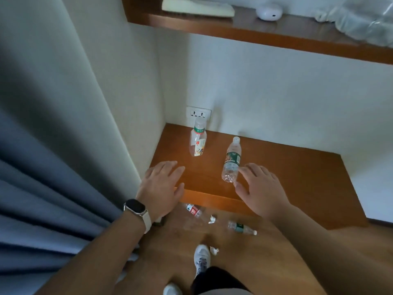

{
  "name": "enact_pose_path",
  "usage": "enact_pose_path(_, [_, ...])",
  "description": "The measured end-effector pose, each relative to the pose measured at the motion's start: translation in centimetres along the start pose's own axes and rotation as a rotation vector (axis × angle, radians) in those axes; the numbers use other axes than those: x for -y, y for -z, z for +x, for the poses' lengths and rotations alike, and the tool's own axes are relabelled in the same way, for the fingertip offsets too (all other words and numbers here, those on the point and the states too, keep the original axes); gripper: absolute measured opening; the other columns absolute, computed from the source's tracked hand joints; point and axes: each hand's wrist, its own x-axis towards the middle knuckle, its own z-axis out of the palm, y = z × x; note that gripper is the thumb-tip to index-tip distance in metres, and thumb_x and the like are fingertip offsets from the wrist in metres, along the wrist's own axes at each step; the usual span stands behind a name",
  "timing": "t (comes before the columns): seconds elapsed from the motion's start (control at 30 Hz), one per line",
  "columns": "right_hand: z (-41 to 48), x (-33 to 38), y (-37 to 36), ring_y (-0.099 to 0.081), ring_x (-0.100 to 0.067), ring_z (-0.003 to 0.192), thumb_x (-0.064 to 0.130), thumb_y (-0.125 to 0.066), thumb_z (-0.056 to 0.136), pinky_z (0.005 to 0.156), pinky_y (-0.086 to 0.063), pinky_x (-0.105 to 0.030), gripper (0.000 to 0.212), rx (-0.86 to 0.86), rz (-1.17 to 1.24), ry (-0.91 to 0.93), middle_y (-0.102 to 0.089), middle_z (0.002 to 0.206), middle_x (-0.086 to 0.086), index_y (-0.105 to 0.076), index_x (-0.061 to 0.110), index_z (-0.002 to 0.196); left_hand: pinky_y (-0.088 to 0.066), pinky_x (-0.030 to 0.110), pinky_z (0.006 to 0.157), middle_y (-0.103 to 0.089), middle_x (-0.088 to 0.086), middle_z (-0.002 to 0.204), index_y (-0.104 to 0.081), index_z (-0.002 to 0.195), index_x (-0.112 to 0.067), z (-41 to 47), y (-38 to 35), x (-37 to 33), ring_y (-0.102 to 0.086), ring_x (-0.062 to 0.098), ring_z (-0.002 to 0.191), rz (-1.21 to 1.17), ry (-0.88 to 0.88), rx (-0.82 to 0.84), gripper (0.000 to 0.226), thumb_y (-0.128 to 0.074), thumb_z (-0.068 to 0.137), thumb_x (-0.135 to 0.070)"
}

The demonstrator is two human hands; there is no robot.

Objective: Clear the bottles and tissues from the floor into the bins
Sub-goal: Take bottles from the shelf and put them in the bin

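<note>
Two bottles stand on a low wooden desk (297, 177): a green-labelled clear bottle (231, 160) and a white-labelled bottle (198, 138) near the wall socket. My right hand (261, 188) is spread open right beside the green-labelled bottle, fingertips at its lower part. Over the desk's front left corner hovers my left hand (163, 184), open, fingers straight, holding nothing. On the floor below lie a red-labelled bottle (193, 210), a green-labelled bottle (242, 227) and two crumpled tissues (212, 219) (214, 250).
A blue curtain (42, 199) hangs at the left beside a white wall. A wooden shelf (255, 30) above carries a white device and plastic wrap. My white shoes (202, 259) stand on the wooden floor. No bin is in view.
</note>
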Motion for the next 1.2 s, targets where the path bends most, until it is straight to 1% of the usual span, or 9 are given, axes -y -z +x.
enact_pose_path(0.3, [3.5, -1.5, -4.7, -0.045, -0.014, 0.124, 0.051, -0.042, 0.095, 0.101, -0.039, -0.034, 0.046, 0.067, 0.127, -0.132, -0.047, 0.137, 0.007, -0.042, 0.028, 0.134, -0.033, 0.04, 0.109, -0.043, -0.007, 0.146, -0.044, 0.139, -0.031, 6.3, -3.9, -0.3, -0.036, 0.016, 0.136, -0.165, 0.075, 0.084, 0.047, -0.046, 0.096, -0.047])
enact_pose_path(0.5, [8.4, -3.6, -7.1, -0.05, -0.009, 0.097, 0.05, -0.047, 0.094, 0.079, -0.048, -0.027, 0.046, 0.086, 0.355, -0.311, -0.052, 0.123, 0.004, -0.046, 0.022, 0.13, -0.042, 0.036, 0.102, -0.049, -0.005, 0.141, -0.047, 0.137, -0.027, 11.2, -6.1, 0.0, -0.045, 0.016, 0.129, -0.386, 0.283, 0.119, 0.046, -0.053, 0.095, -0.044])
enact_pose_path(0.6, [10.9, -5.1, -9.1, -0.049, -0.009, 0.097, 0.048, -0.053, 0.09, 0.079, -0.05, -0.031, 0.052, 0.128, 0.53, -0.463, -0.049, 0.127, 0.002, -0.04, 0.024, 0.134, -0.043, 0.033, 0.097, -0.05, -0.003, 0.14, -0.045, 0.137, -0.026, 14.1, -7.5, -0.3, -0.047, 0.017, 0.127, -0.521, 0.396, 0.127, 0.048, -0.057, 0.093, -0.041])
enact_pose_path(0.73, [13.6, -6.8, -11.7, -0.052, -0.012, 0.101, 0.042, -0.063, 0.085, 0.086, -0.054, -0.04, 0.061, 0.169, 0.701, -0.565, -0.046, 0.125, 0.004, -0.033, 0.027, 0.136, -0.042, 0.034, 0.097, -0.044, -0.001, 0.145, -0.039, 0.142, -0.026, 17.3, -9.6, -0.4, -0.043, 0.018, 0.13, -0.638, 0.523, 0.094, 0.063, -0.068, 0.087, -0.038])
enact_pose_path(0.8, [15.0, -7.5, -12.7, -0.057, -0.015, 0.093, 0.042, -0.065, 0.083, 0.08, -0.057, -0.04, 0.06, 0.172, 0.774, -0.611, -0.044, 0.12, 0.007, -0.033, 0.032, 0.133, -0.04, 0.036, 0.1, -0.04, 0.0, 0.147, -0.034, 0.145, -0.024, 18.8, -10.3, -0.4, -0.041, 0.019, 0.133, -0.682, 0.55, 0.096, 0.075, -0.073, 0.083, -0.036])
enact_pose_path(0.9, [16.7, -8.2, -13.7, -0.058, -0.014, 0.089, 0.043, -0.068, 0.083, 0.073, -0.058, -0.036, 0.07, 0.202, 0.832, -0.679, -0.038, 0.116, 0.008, -0.029, 0.027, 0.138, -0.037, 0.037, 0.105, -0.04, -0.001, 0.148, -0.031, 0.147, -0.025, 20.7, -11.4, -0.5, -0.038, 0.017, 0.134, -0.756, 0.556, 0.118, 0.084, -0.079, 0.078, -0.031])
enact_pose_path(1.0, [17.4, -8.4, -14.8, -0.062, -0.014, 0.087, 0.048, -0.07, 0.078, 0.071, -0.06, -0.036, 0.073, 0.233, 0.842, -0.695, -0.047, 0.115, 0.006, -0.032, 0.024, 0.135, -0.04, 0.04, 0.107, -0.047, -0.004, 0.139, -0.037, 0.142, -0.025, 21.7, -12.3, -0.3, -0.043, 0.015, 0.13, -0.799, 0.54, 0.129, 0.081, -0.082, 0.075, -0.027])
enact_pose_path(1.13, [18.0, -8.4, -16.1, -0.067, -0.01, 0.076, 0.063, -0.068, 0.064, 0.063, -0.06, -0.034, 0.078, 0.291, 0.87, -0.699, -0.06, 0.103, 0.006, -0.037, 0.025, 0.125, -0.047, 0.044, 0.102, -0.054, -0.006, 0.129, -0.044, 0.135, -0.025, 22.9, -13.3, -0.4, -0.05, 0.015, 0.121, -0.779, 0.566, 0.116, 0.071, -0.081, 0.075, -0.031])
enact_pose_path(1.2, [18.3, -8.4, -16.2, -0.068, -0.008, 0.072, 0.056, -0.071, 0.07, 0.062, -0.06, -0.035, 0.071, 0.321, 0.901, -0.717, -0.063, 0.096, 0.005, -0.038, 0.02, 0.121, -0.049, 0.042, 0.099, -0.055, -0.008, 0.125, -0.045, 0.132, -0.026, 23.3, -13.6, -0.4, -0.052, 0.014, 0.118, -0.799, 0.585, 0.117, 0.068, -0.081, 0.075, -0.034])
